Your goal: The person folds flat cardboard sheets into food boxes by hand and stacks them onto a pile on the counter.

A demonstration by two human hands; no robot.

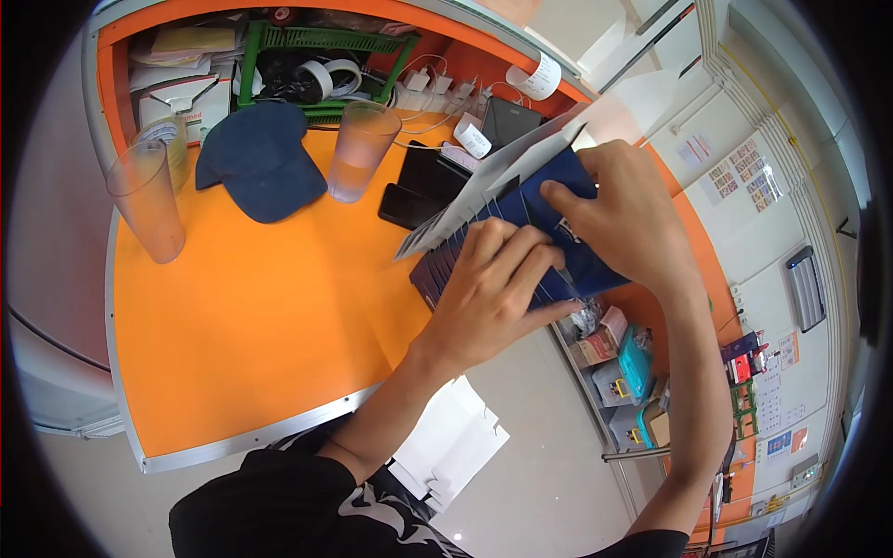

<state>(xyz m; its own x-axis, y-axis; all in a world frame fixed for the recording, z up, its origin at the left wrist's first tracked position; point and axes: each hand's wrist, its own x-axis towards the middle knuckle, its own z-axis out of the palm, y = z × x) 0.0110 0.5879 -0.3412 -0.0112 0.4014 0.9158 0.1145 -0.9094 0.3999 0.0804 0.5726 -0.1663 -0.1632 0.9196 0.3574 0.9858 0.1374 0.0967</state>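
As a blue stack (593, 265) tilts above the right end of the counter (233, 344), the left hand (498, 293) curls partly closed over its fanned edges; the right hand (633, 209) pinches its upper end, thumb on the face, other fingers mostly hidden; the stack looks light and fairly stiff, perhaps slick enough for pieces to slide, so a hold across both edges should suit it; white sheets (532, 156) stand behind it; beyond are a phone (407, 206), a cup (358, 153) and a cap (256, 163).
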